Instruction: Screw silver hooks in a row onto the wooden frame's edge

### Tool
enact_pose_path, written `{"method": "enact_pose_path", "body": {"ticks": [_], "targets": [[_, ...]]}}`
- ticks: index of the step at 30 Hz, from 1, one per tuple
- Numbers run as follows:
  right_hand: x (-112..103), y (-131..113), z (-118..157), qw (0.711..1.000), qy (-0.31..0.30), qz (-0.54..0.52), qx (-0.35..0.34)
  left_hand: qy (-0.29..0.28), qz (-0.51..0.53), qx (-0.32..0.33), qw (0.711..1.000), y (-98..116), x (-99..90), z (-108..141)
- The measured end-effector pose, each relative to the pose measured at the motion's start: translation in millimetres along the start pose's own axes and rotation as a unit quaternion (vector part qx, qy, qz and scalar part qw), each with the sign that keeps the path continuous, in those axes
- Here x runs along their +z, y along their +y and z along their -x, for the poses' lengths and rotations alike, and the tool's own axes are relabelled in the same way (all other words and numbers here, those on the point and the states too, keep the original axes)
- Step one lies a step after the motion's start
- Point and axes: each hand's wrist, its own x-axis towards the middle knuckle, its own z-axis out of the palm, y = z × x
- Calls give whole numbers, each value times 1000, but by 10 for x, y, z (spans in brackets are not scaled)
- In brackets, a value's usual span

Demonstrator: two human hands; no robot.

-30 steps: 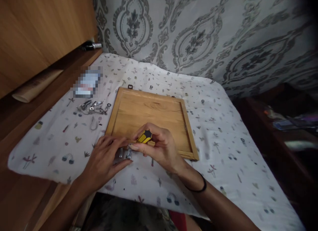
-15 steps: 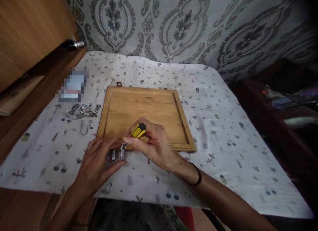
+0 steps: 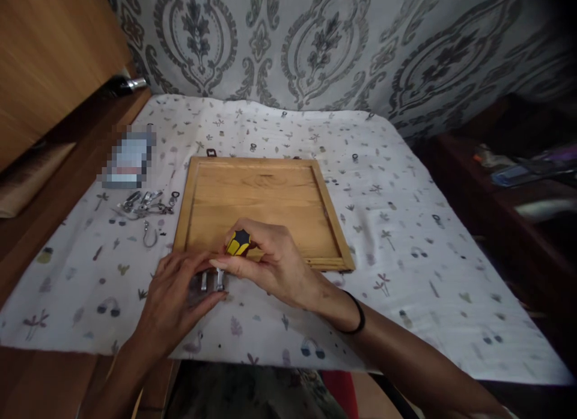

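Note:
My right hand (image 3: 274,256) is closed around a screwdriver (image 3: 238,243) with a yellow and black handle. Its tip is hidden behind my fingers, over the near edge of a wooden frame (image 3: 340,226) with a wood panel inside. Below that edge a silver metal latch (image 3: 220,281) sticks out toward me, with a second narrow metal piece (image 3: 204,281) to its left. My left hand (image 3: 174,293) spans the latch, fingers at the frame's edge and thumb tip against the latch's near end.
Left of the frame lies a pile of metal latches and hooks (image 3: 146,205), with a loose hook (image 3: 150,235) nearer me. A pixelated flat object (image 3: 128,159) lies behind them. A dark hanger (image 3: 211,152) sits at the frame's far edge. Patterned cloth (image 3: 396,323) covers the table.
The screwdriver handle has tipped more upright and turned in my right hand, which has shifted slightly left. My left hand stays at the latch. The whole view has shifted slightly.

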Motion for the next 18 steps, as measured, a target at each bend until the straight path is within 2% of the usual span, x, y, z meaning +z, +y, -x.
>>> {"method": "enact_pose_path", "body": {"ticks": [3, 8, 10, 12, 14, 16, 18], "targets": [[-12, -18, -21, 999, -26, -25, 3, -3, -2, 0, 1000, -3, -4, -5], [-99, -6, -44, 991, -118, -33, -47, 22, -14, 6, 1000, -5, -2, -19], [-108, 22, -49, 988, -137, -31, -56, 25, -19, 5, 1000, -6, 0, -18], [-76, 59, -52, 991, -123, -15, -54, 26, -21, 5, 999, -8, -1, -13], [-16, 98, -58, 996, -79, -2, -45, 29, -20, 9, 999, -12, -4, -7], [44, 133, -66, 998, -42, -22, -35, 25, -21, 9, 999, -15, -11, -4], [75, 158, -75, 997, -32, -68, -16, 13, -22, 3, 1000, -16, -19, -5]]}}
